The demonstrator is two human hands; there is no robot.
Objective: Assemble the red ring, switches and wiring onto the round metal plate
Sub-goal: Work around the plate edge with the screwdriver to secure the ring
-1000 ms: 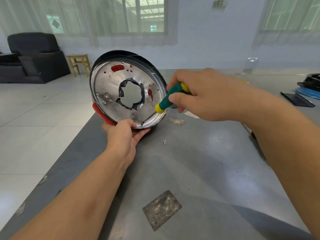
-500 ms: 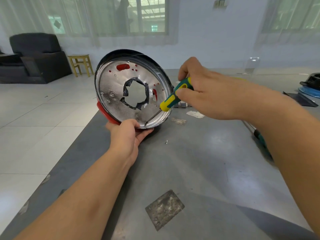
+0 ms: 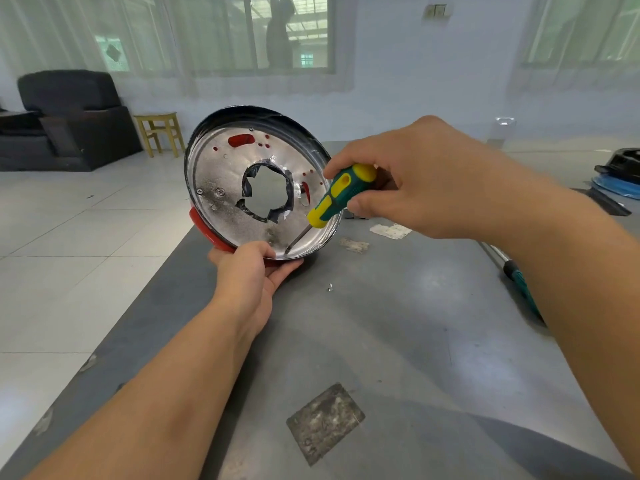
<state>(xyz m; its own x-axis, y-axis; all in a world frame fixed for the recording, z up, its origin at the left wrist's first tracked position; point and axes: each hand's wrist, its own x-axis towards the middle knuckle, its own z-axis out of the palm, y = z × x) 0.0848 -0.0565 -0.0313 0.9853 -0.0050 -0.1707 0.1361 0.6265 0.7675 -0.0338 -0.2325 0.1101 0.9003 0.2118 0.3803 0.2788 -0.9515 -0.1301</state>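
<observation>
the round metal plate (image 3: pixel 225 188) is held up on edge in the centre-left of the frame, above the near left part of the grey table (image 3: pixel 398 341), its shiny inner face turned toward the camera. a ragged central hole edged with dark tape is seen in it, and red shows through several small holes and a slot near the top. the red ring (image 3: pixel 204 230) is seen as a curved strip behind the plate's lower left rim. the plate's bottom edge is gripped by the left hand (image 3: pixel 249 271), thumb over the front rim and fingers curled underneath. a screwdriver (image 3: pixel 332 199) with a green and yellow handle is gripped by the right hand (image 3: pixel 426 181), fingers curled round the handle's top; its shaft is angled down and left, with the tip set against the plate's lower inner rim, just right of the left thumb. a small loose screw (image 3: pixel 330 287) lies on the table below the plate. a second tool with a green handle (image 3: pixel 519 282) lies at the right, partly hidden by the right forearm. a worn grey patch (image 3: pixel 325 422) is seen at the bottom centre. a black armchair (image 3: pixel 69 116) and a yellow stool (image 3: pixel 159 131) stand at the upper left.
</observation>
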